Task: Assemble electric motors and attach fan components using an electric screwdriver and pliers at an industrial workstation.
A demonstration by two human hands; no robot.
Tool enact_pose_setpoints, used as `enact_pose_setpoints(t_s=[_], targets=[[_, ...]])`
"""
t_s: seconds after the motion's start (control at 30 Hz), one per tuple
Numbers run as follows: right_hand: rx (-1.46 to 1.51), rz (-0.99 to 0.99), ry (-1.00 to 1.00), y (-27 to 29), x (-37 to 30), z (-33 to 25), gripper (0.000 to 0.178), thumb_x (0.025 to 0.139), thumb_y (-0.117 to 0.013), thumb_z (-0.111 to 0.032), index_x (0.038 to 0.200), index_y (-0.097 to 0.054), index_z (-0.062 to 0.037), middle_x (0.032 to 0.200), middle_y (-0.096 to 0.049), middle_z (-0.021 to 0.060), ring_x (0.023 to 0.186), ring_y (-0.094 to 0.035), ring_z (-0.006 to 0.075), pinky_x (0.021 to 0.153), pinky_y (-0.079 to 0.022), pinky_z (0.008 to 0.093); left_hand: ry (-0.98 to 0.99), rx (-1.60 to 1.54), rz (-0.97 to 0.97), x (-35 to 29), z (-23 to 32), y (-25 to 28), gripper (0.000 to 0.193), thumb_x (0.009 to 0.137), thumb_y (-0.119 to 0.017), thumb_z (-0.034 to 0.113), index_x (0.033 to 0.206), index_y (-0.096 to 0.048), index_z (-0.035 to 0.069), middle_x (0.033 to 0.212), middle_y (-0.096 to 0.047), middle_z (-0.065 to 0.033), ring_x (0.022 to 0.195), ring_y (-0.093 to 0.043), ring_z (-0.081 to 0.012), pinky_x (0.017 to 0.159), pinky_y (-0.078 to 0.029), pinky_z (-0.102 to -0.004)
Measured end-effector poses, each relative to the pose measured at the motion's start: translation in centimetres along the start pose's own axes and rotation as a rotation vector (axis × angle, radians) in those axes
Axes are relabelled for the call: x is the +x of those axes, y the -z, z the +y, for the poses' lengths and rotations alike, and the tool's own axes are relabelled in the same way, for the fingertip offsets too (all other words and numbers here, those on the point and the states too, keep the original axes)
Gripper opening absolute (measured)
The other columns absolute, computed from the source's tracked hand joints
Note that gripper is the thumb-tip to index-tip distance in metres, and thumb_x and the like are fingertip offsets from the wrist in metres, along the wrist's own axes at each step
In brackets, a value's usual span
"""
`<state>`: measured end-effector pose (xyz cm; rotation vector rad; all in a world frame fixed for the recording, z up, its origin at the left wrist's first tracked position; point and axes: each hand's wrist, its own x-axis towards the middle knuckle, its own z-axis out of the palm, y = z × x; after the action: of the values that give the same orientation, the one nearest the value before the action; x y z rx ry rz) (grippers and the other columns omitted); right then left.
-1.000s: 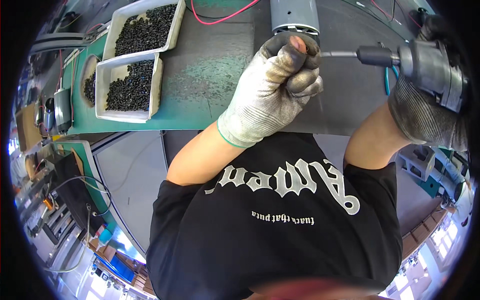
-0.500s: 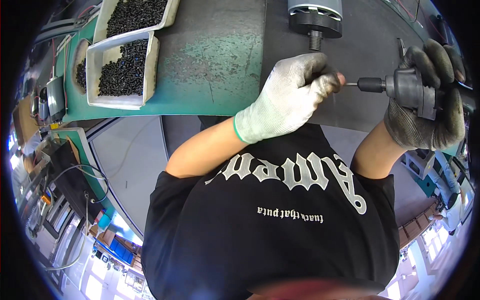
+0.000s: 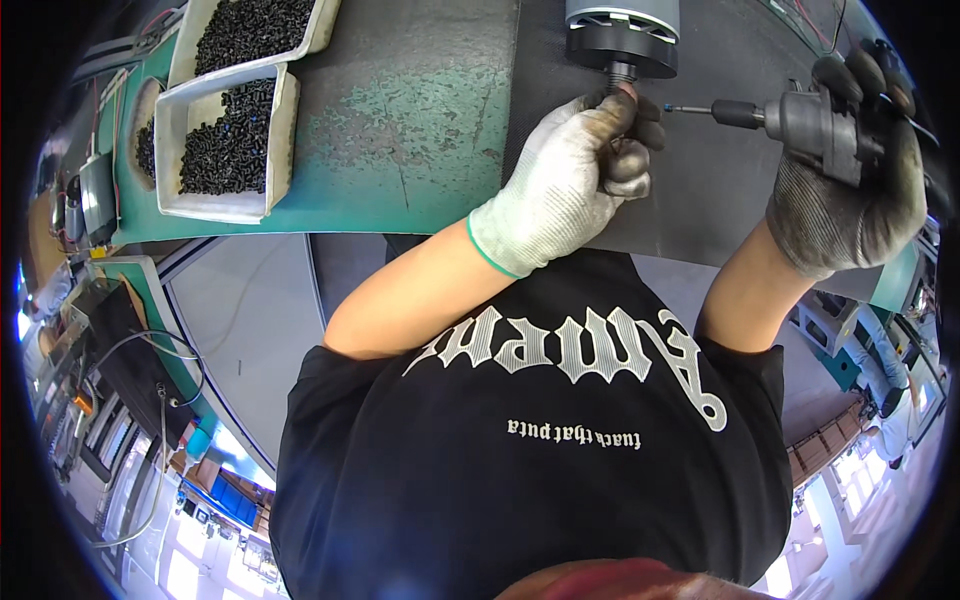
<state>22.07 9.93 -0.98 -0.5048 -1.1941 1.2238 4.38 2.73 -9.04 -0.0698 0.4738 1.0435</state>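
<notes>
A motor-like part (image 3: 622,42) with a grey body and black collar lies at the far edge of the bench, its threaded shaft (image 3: 621,72) pointing toward me. My left hand (image 3: 572,175), in a whitish glove with a bare fingertip, is closed at the end of that shaft. Whatever its curled fingers hold is hidden. In a dirty dark glove, my right hand (image 3: 850,205) grips a grey power screwdriver (image 3: 812,122). The driver's black chuck and thin bit (image 3: 690,109) point left, with a small bluish tip just right of my left fingers, apart from them.
Two white trays (image 3: 278,150) of small black screw-like pieces stand at the left on the worn green bench top (image 3: 410,130). Beside them sits a smaller container (image 3: 143,125) of similar pieces. A dark mat (image 3: 690,190) covers the right part. Another person (image 3: 888,400) is at far right.
My left hand has moved away from the driver's bit, up to the shaft's end. The bit's tip now shows free. My right hand and the driver have risen slightly.
</notes>
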Motion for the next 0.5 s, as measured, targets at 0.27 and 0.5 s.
enact_pose_setpoints(t_s=[0.27, 0.5], targets=[[-0.428, 0.053, 0.137, -1.4, 0.0, 2.0, 0.028, 0.080, -0.058, -0.006, 0.105, -0.054, 0.0049, 0.097, -0.057, 0.0157, 0.091, -0.055, 0.0237, 0.086, -0.047, 0.0360, -0.023, -0.043, 0.013, 1.0, 0.9, 0.6, 0.026, 0.100, -0.050, 0.026, 0.100, -0.056, 0.000, 0.084, -0.062, -0.0058, 0.059, -0.048, -0.0096, 0.066, -0.048, -0.0286], [-0.802, 0.079, 0.248, -2.8, -0.8, 2.3, 0.030, 0.083, -0.057, -0.006, 0.109, -0.054, 0.0073, 0.099, -0.060, 0.0190, 0.093, -0.057, 0.0261, 0.086, -0.049, 0.0379, -0.066, 0.196, -0.035, 1.1, 1.1, 0.7, 0.023, 0.099, -0.051, 0.022, 0.099, -0.057, 0.000, 0.081, -0.060, -0.0048, 0.059, -0.048, -0.0079, 0.070, -0.051, -0.0295]])
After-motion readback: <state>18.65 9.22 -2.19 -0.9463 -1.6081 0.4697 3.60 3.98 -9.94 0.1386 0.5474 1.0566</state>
